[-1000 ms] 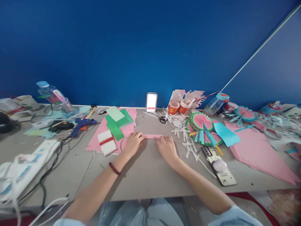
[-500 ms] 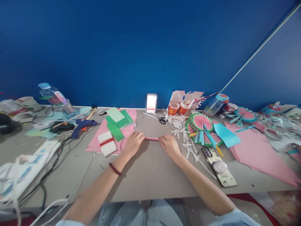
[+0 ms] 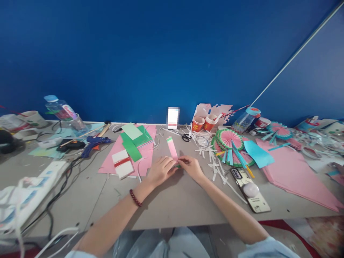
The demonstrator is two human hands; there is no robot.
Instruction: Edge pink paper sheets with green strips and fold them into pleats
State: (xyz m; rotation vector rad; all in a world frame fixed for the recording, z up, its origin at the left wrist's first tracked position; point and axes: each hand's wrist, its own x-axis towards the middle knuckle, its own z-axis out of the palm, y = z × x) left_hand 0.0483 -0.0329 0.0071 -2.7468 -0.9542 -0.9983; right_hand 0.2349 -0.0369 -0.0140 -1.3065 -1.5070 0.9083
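Observation:
A narrow folded pink paper strip (image 3: 172, 149) with a green and white far end stands up from the grey table (image 3: 172, 200), pointing away from me. My left hand (image 3: 160, 170) and my right hand (image 3: 191, 167) meet at its near end, both with fingers pinched on it. A dark bead bracelet (image 3: 135, 198) is on my left wrist.
Pink and green paper sheets (image 3: 134, 145) lie left of the hands. Scissors (image 3: 185, 136), red paper cups (image 3: 203, 123) and white paper trimmings (image 3: 215, 163) lie behind and right. Paper fans (image 3: 229, 141), a phone (image 3: 249, 189), large pink sheets (image 3: 292, 172), a blue glue gun (image 3: 92, 142), a bottle (image 3: 63, 109) and cables (image 3: 53, 193).
The strip lay flat and crosswise under both hands; now it is turned lengthwise and raised. My hands have come together at its near end.

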